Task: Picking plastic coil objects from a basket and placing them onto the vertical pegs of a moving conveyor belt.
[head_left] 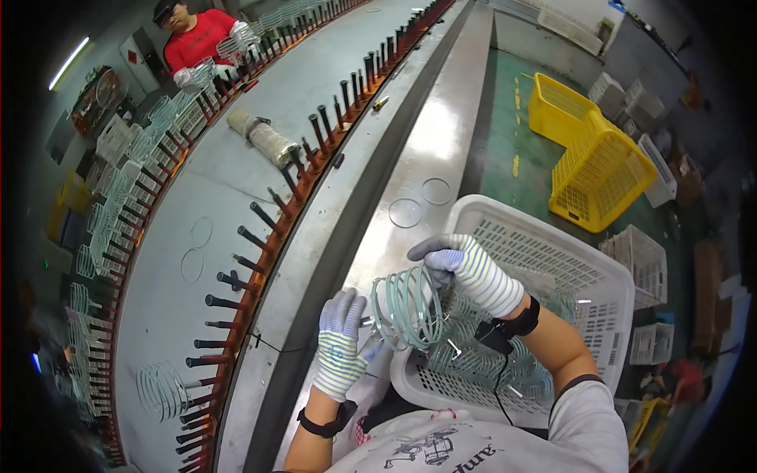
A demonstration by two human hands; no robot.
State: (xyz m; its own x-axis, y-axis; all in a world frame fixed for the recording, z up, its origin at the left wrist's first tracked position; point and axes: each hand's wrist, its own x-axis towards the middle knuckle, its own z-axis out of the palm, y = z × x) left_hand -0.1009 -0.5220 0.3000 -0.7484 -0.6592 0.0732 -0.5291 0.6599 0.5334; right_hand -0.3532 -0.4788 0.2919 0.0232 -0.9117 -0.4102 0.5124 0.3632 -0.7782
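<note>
A pale green coil (pixel 406 307) of several round loops is raised in front of me, over the near left edge of a white basket (pixel 619 315). My right hand (pixel 473 272), in a striped glove with grey fingertips, closes on the coil's upper right side. My left hand (pixel 341 343), gloved alike, is at the coil's left end, fingers stretched out and thumb apart. A short metal end of the coil points toward it; whether they touch is hard to see. More such coils (pixel 512 370) lie piled in the basket.
Two loose rings (pixel 405 213) lie on the metal ledge (pixel 430 150). Left of it runs a curved row of dark upright pegs (pixel 260 217); one coil (pixel 163 392) hangs there. Yellow crates (pixel 603 169) stand on the green floor. A person in red (pixel 201 39) works far left.
</note>
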